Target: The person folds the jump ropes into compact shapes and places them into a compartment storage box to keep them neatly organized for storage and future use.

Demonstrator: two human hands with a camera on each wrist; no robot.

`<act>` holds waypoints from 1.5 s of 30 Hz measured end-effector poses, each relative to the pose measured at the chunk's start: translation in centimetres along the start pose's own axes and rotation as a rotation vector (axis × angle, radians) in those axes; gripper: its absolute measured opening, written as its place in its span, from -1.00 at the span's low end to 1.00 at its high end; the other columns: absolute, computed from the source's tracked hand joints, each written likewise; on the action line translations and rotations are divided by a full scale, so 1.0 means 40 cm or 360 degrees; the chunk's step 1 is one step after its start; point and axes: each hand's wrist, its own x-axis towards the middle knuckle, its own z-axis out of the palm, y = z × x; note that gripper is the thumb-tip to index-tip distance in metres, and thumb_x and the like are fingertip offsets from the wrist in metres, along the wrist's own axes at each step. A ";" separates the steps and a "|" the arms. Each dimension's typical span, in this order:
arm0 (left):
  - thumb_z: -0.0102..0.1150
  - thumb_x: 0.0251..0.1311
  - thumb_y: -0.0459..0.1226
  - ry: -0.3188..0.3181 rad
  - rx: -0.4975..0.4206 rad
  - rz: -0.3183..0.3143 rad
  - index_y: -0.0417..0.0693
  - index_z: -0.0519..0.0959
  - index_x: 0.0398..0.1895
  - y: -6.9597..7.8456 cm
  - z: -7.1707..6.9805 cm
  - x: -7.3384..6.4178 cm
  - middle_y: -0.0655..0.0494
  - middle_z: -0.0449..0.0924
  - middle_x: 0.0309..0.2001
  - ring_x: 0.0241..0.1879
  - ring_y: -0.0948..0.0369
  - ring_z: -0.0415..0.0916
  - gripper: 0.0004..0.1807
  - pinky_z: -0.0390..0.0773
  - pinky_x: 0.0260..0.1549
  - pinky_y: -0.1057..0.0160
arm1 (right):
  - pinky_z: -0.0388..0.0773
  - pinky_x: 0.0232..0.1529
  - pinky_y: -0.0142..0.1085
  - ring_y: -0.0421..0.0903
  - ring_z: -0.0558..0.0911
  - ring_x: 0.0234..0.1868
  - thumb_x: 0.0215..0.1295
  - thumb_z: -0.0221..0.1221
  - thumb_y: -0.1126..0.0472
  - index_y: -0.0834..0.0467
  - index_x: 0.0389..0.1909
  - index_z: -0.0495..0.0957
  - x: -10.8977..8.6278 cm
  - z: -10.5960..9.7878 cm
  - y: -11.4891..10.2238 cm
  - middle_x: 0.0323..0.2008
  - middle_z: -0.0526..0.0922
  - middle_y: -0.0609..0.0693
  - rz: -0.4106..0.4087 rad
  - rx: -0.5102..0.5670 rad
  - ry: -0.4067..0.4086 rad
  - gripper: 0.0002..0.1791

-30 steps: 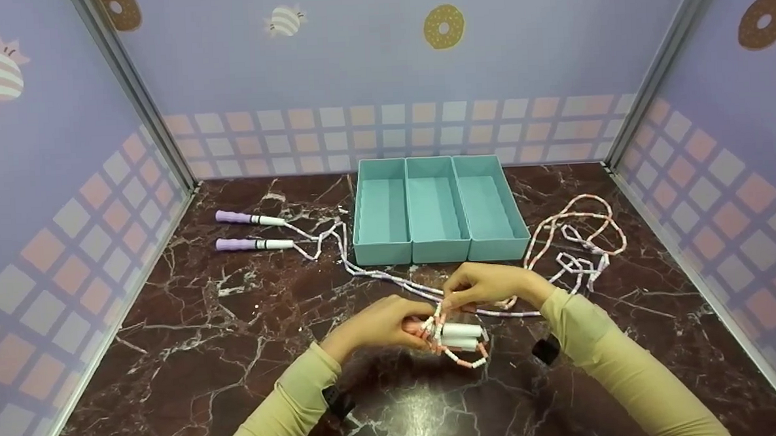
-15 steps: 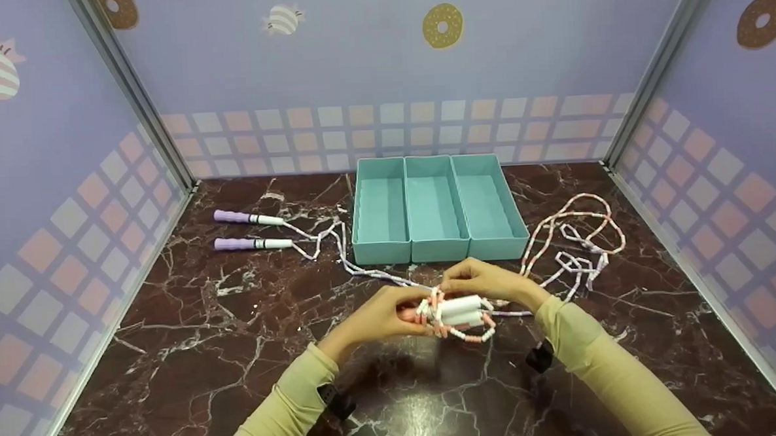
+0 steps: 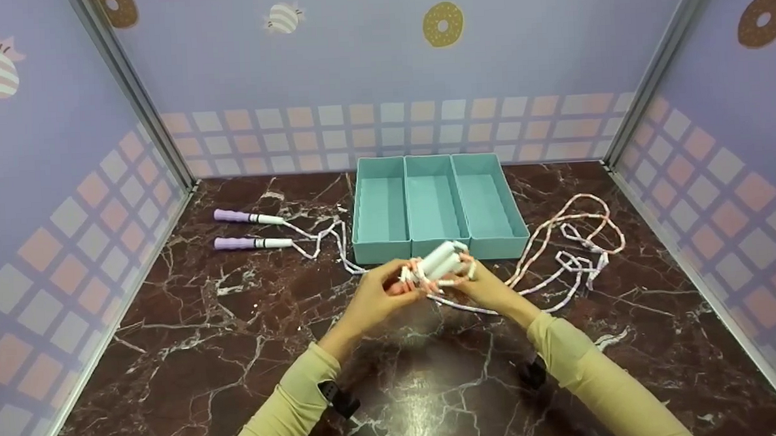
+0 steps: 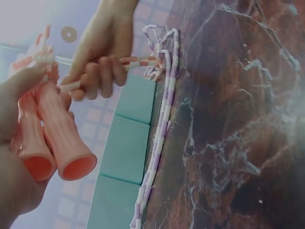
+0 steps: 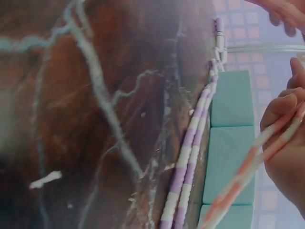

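My left hand grips the pink handles above the desk, near side of the tray; my right hand grips the pink rope. Probably wrapping: pull evenly, lay coils snug. Left wrist view shows the handles' hollow ends; head view hides them.

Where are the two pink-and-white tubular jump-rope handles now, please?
In the head view, the handles are near the centre, in the left hand, at the near side of the teal three-compartment box.
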 end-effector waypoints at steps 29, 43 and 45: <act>0.49 -0.02 -0.30 0.0773 0.0171 -0.0225 -0.07 0.59 0.10 -0.051 -0.059 0.041 -0.06 0.71 -0.01 -0.40 0.33 0.53 -0.47 0.51 -0.39 0.51 | 0.50 -0.51 -0.39 -0.25 0.55 -0.59 0.51 0.01 0.15 0.11 -0.33 0.52 -0.056 0.108 -0.264 -0.59 0.64 -0.04 -0.0079 -0.1138 -0.0089 -0.79; 0.43 0.06 0.03 0.0789 0.1023 -0.0201 0.21 0.59 0.07 -0.054 -0.070 0.063 0.04 0.72 -0.27 -0.53 0.03 0.55 -0.52 0.54 -0.60 -0.01 | 0.48 -0.61 -0.22 -0.13 0.54 -0.61 0.38 0.18 0.14 0.09 -0.37 0.48 -0.052 0.123 -0.331 -0.62 0.54 -0.11 -0.0322 -0.1585 -0.0009 -0.85; 0.41 0.10 0.00 0.0755 0.1110 -0.0143 0.22 0.59 0.07 -0.052 -0.067 0.066 0.05 0.70 -0.32 -0.58 0.06 0.52 -0.55 0.51 -0.64 0.02 | 0.47 -0.62 -0.22 -0.11 0.54 -0.62 0.35 0.20 0.14 0.09 -0.39 0.46 -0.049 0.125 -0.341 -0.64 0.53 -0.10 -0.0366 -0.1662 0.0000 -0.83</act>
